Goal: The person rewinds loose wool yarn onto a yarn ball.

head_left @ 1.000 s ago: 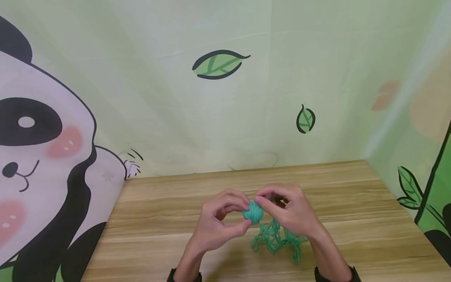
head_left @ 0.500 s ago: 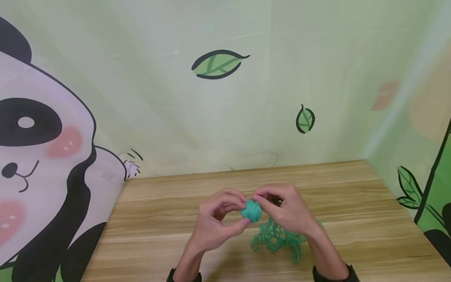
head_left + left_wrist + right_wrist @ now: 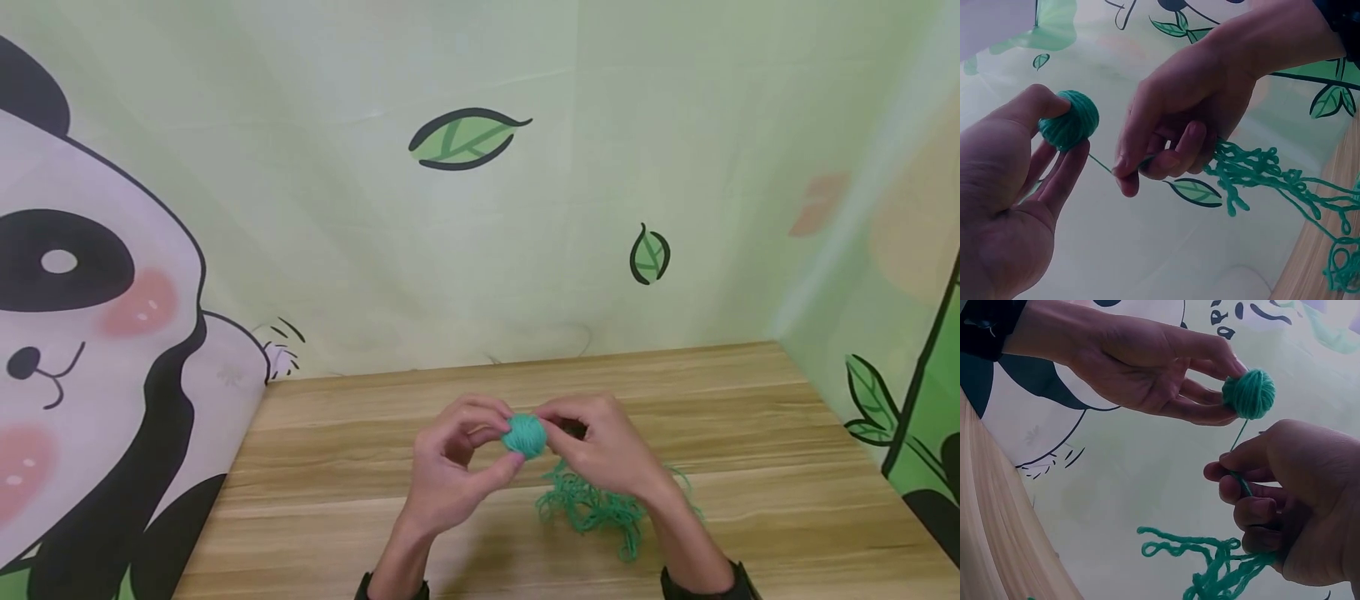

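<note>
A small ball of teal yarn (image 3: pixel 525 436) is pinched between the thumb and fingers of my left hand (image 3: pixel 453 467), above the table. Beside it, my right hand (image 3: pixel 611 446) pinches the strand between thumb and forefinger. In the left wrist view, that strand (image 3: pixel 1100 164) runs taut from the ball (image 3: pixel 1069 120) to the right fingertips. The other right fingers curl round more yarn, as the right wrist view shows. From under them hangs a loose, looped tangle of yarn (image 3: pixel 1222 569). In the head view the tangle (image 3: pixel 592 504) trails below the right hand, partly hidden by it.
A wood-grain table (image 3: pixel 337 467) lies under both hands. Behind it rises a pale green backdrop (image 3: pixel 337 250) printed with leaves, and a large panda (image 3: pixel 97 333) is printed at the left. The table's back edge meets the backdrop.
Both hands have drifted slightly left with the ball, which has also risen a little and turned. The tangle below has shifted slightly, and a loop now shows right of my right wrist.
</note>
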### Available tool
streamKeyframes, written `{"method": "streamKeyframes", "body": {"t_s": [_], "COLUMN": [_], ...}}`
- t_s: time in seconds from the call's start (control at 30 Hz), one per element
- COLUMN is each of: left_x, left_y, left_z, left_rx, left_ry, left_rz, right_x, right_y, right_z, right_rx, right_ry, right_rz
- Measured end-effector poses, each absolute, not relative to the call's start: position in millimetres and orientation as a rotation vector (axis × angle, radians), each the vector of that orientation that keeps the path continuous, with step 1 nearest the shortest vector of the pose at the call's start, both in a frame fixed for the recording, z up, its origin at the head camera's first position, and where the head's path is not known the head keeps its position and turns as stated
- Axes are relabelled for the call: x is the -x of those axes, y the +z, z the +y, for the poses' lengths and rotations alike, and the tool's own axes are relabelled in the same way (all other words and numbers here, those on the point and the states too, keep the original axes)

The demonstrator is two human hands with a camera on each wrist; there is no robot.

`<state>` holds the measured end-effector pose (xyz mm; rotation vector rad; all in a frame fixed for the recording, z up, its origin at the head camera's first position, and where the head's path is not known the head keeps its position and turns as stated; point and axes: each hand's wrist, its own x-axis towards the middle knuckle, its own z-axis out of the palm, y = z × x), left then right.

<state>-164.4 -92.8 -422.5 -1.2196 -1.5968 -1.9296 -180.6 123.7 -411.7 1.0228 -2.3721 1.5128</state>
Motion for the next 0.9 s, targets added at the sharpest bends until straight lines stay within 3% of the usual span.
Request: {"method": "streamKeyframes", "body": {"t_s": [0.4,0.9], "left_x": [168,157], "left_y": [-422,-398], "left_z": [-93,-87], "left_rx": [1.029,0.947], "left_ry": [-1.881,-1.709], "left_rz": [-1.595,-1.712], "right_x": [177,153], "right_y": [-411,-375], "right_z": [116,114], "right_rx": [-1.294,-1.346], "right_ry": [1.403,1.534], "right_rz": [-2.28,-2.117]}}
